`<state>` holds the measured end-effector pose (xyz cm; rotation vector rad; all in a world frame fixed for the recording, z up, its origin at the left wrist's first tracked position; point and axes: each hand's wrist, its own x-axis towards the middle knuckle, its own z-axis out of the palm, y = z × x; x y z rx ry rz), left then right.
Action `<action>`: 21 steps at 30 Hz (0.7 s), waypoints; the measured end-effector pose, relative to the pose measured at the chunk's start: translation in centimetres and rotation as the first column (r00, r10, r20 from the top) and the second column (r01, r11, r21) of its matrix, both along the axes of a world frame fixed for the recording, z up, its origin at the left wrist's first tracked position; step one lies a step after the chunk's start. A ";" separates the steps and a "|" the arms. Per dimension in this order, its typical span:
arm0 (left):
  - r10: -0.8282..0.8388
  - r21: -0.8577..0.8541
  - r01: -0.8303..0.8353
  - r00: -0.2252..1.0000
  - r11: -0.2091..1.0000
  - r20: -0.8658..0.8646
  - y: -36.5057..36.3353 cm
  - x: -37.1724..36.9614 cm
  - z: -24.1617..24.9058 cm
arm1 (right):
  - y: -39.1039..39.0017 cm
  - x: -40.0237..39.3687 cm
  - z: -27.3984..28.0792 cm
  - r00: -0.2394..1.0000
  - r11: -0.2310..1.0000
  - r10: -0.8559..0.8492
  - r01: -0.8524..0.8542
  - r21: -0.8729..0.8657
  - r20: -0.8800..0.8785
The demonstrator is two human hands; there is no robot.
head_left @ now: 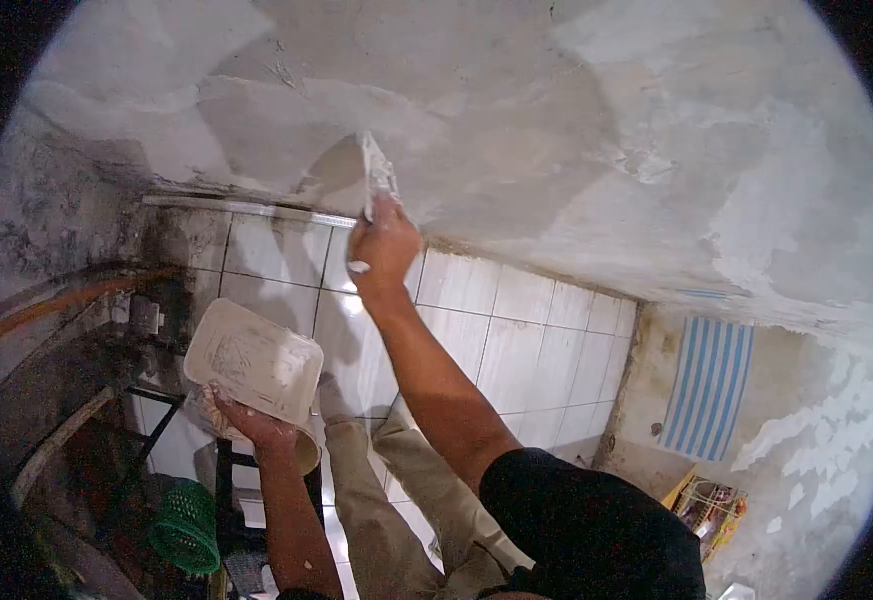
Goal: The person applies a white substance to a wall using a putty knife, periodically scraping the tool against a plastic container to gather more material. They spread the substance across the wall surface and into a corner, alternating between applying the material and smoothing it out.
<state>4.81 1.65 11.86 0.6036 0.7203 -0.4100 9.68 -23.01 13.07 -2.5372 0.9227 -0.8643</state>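
Observation:
My right hand (386, 245) is closed around a putty knife (377, 172), its blade smeared with white paste and held up against the grey plastered wall (516, 130). A white spot of paste sticks to the back of that hand. On the left, my left hand (244, 418) grips a cream rectangular plastic tub (261, 352) by its lower edge. Streaks of whitish paste coat the face of the tub turned towards me. Darker damp-looking patches and paler dry ones mark the wall around the knife.
White tiles (456, 290) cover the wall's lower part. A green basket (184, 525) sits at lower left near a dark metal frame (161, 420). An orange-brown pipe (76, 300) runs along the left wall. To the right are a blue-striped panel (706, 388) and a wire rack (706, 510).

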 end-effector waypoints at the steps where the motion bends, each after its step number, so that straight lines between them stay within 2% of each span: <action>1: 0.002 0.068 -0.001 1.000 0.998 -0.013 -0.8 0.1 1.6 | -0.7 -1.2 0.1 1.000 0.999 -0.001 0.001 -0.040 0.012; 2: 0.007 0.134 -0.004 1.000 0.991 -0.024 -1.2 0.3 2.3 | -1.7 -2.6 0.8 0.992 0.998 0.063 -0.060 -0.028 0.111; 3: 0.005 0.129 -0.001 1.000 0.992 -0.030 -0.6 0.0 1.2 | -2.8 -4.3 0.8 0.992 0.998 0.060 -0.059 -0.010 0.113; 4: 0.008 0.082 -0.007 1.000 0.997 -0.015 0.2 -0.5 -0.3 | -3.7 -6.3 2.8 0.997 0.995 0.071 -0.068 -0.076 0.038; 5: 0.013 0.035 -0.013 1.000 0.999 0.002 1.0 -0.9 -1.7 | -4.9 -8.0 4.6 0.997 0.962 -0.023 0.002 -0.275 -0.072; 6: 0.009 0.029 -0.009 1.000 1.000 0.002 0.8 -0.9 -1.3 | -6.4 -9.3 7.1 0.993 0.965 -0.073 0.046 -0.260 -0.094; 7: 0.032 0.048 -0.032 0.999 0.998 0.005 0.2 -1.0 -0.5 | -8.7 -10.8 7.0 0.982 0.906 0.011 0.069 -0.417 0.186; 8: 0.060 0.067 -0.061 0.998 0.996 0.010 -0.2 -1.0 0.1 | -9.6 -11.6 8.8 0.979 0.853 -0.064 0.155 -0.499 0.195; 9: 0.066 0.060 -0.066 0.998 0.996 0.009 -0.6 -0.9 0.3 | -10.2 -11.6 12.1 0.993 0.589 -0.103 0.111 -0.800 0.062; 11: 0.056 0.090 -0.058 0.998 0.994 0.024 -1.1 -0.8 0.7 | -11.1 -11.5 14.8 0.963 0.756 -0.167 0.262 -0.600 0.210; 12: 0.065 0.084 -0.067 0.998 0.994 0.020 -1.4 -0.8 0.8 | -12.2 -11.6 14.4 0.951 0.736 -0.209 0.306 -0.604 0.227; 13: 0.042 0.074 -0.041 0.999 0.996 -0.004 -1.6 -1.0 0.9 | -13.6 -11.8 13.0 0.937 0.717 -0.254 0.349 -0.604 0.239; 15: 0.033 0.053 -0.032 0.999 0.998 -0.024 -1.3 -2.3 -0.8 | -16.6 -12.4 6.6 0.918 0.788 -0.363 0.395 -0.473 0.163; 16: 0.059 -0.055 -0.059 0.998 0.997 -0.009 -0.6 -3.5 -3.7 | -15.8 -10.9 5.1 0.970 0.512 -0.150 0.244 -0.823 0.194; 17: 0.083 -0.161 -0.082 0.996 0.984 0.005 -0.3 -4.2 -5.4 | -10.9 -7.4 6.9 0.937 0.737 -0.231 0.344 -0.582 0.262; 18: 0.093 -0.160 -0.090 0.996 0.983 0.012 -0.9 -3.9 -4.4 | -9.7 -6.2 5.7 0.943 0.795 -0.271 0.332 -0.507 0.193; 19: 0.029 -0.129 -0.027 1.000 0.991 0.008 -1.7 -3.5 -2.2 | -8.9 -5.0 3.8 0.951 0.838 -0.264 0.308 -0.451 0.161; 20: -0.038 -0.095 0.038 0.999 0.995 0.002 -1.9 -3.5 -1.1 | -8.2 -3.7 2.5 0.972 0.829 -0.191 0.233 -0.507 0.135; 21: -0.039 -0.090 0.039 0.999 0.995 0.002 -1.7 -3.9 -1.9 | -6.9 -2.4 1.5 0.970 0.865 -0.144 0.218 -0.452 0.194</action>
